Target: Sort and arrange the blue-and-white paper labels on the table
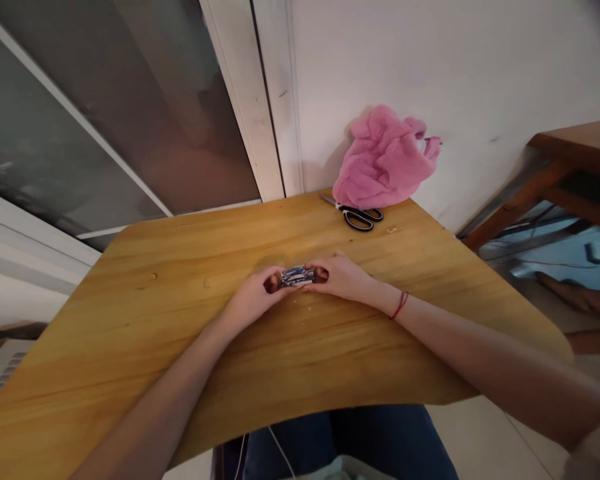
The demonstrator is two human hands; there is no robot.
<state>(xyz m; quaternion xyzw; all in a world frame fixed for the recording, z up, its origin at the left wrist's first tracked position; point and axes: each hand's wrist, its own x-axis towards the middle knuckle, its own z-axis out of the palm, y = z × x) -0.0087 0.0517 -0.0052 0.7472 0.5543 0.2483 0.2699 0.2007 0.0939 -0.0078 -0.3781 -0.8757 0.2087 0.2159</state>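
Observation:
A small, roughly rectangular piece (pixel 298 275) with a dark blue and white pattern is between my hands over the middle of the wooden table. Its exact kind is too small to make out. My left hand (pixel 254 295) grips its left end, thumb and fingers curled around it. At the opposite end, my right hand (pixel 344 278) pinches it with thumb and fingers. A red string circles my right wrist. The fingers hide both ends of the piece.
Black-handled scissors (pixel 359 217) lie at the back of the wooden table (pixel 180 340), by a bunched pink cloth (pixel 384 160) against the wall. A tiny yellowish bit (pixel 153 276) sits on the left. Glass door panels stand back left; another wooden table (pixel 570 143) is at right.

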